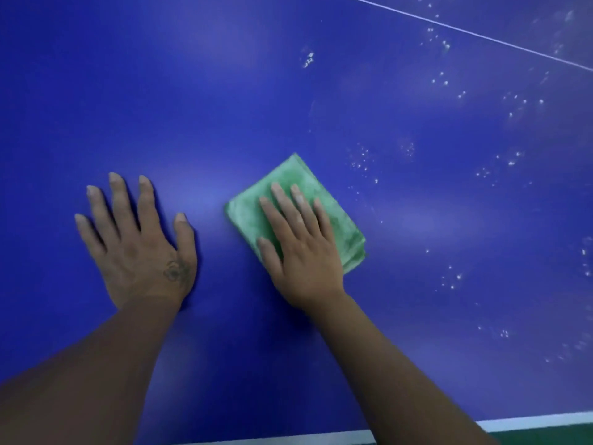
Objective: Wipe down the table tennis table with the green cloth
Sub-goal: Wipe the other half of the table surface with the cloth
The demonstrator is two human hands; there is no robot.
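Green microfibre, one folded cloth lies on one blue table. Right hand presses it flat, grip spread. Left hand rests splayed beside.

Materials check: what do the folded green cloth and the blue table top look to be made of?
Folded green cloth: looks like soft microfibre or terry, going by its fuzzy, mottled nap and limp layered edges; the exact fibre is unclear. It lies flat under the right hand.

Blue table top: looks like a smooth, hard painted board with a satin finish, judging by broad soft glare patches; white droplets or specks sit on it. The core is not visible.
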